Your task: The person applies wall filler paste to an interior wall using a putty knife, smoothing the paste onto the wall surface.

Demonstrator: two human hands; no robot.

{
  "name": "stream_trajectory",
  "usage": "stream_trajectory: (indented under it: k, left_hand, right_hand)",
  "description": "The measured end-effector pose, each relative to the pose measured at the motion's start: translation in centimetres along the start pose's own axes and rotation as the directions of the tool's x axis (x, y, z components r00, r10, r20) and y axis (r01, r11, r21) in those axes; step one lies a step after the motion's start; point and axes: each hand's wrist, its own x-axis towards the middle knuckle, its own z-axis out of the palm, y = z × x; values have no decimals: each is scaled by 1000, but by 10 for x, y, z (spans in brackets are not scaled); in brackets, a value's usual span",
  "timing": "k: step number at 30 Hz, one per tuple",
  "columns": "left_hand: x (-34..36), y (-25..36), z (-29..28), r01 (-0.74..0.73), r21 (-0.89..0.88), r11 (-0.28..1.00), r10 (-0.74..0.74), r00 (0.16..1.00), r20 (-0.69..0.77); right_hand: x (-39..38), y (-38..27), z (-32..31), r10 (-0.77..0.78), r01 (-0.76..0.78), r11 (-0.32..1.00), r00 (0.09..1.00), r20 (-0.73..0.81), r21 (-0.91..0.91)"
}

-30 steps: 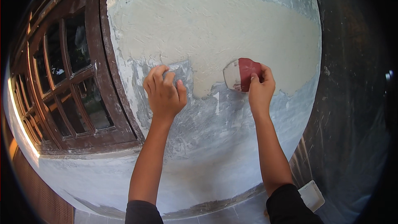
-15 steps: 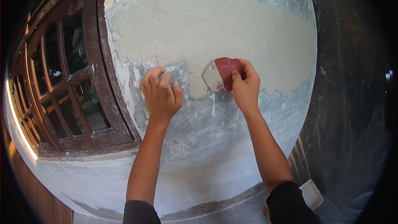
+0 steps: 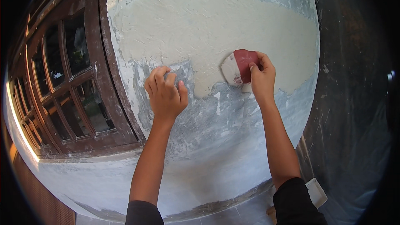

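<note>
In my right hand (image 3: 263, 78) is a red putty scraper (image 3: 245, 64), pinched at its right edge between thumb and fingers. Pale putty coats the scraper's left part, which lies close against the wall; exact contact is hard to tell. Around it spreads a cream layer of putty (image 3: 179, 23) with a ragged lower edge. My left hand (image 3: 166, 93) is near a bare grey patch of the wall (image 3: 183, 73), its fingers bent and the thumb apart. Nothing shows in it, and whether the fingertips touch the wall is hidden.
At the left, a brown wooden window frame (image 3: 109, 64) with glass panes borders the wall. Dark plastic sheeting (image 3: 346, 83) hangs at the right. A white tub (image 3: 316, 192) is low down beside my right sleeve. Below the putty the wall (image 3: 208, 150) is grey and whitish.
My right hand has shifted right and slightly upward with the scraper, and a putty edge has appeared below it. The left hand sits marginally further right in the picture, its pose much the same.
</note>
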Motion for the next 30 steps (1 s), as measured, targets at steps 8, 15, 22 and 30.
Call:
stream_trajectory:
  k: [8,15,22,30]
  left_hand:
    - [-2,1,1,-4,-2,1000,4,1000,12]
    - [-1,3,0,-6,-25,1000,6,1000,4]
    - [-2,-2,-1,2,-35,999,-2,1000,-4]
    - [0,0,1,3,-14,1000,-3,998,-59]
  right_hand:
    - [-6,0,-1,28,-28,999,999,21,21]
    - [0,5,5,-39,33,995,997,-59,-95]
    - [-41,-20,36,-82,98,989,987,141,-114]
    - [-15,-5,12,-2,5,1000,987,-159,19]
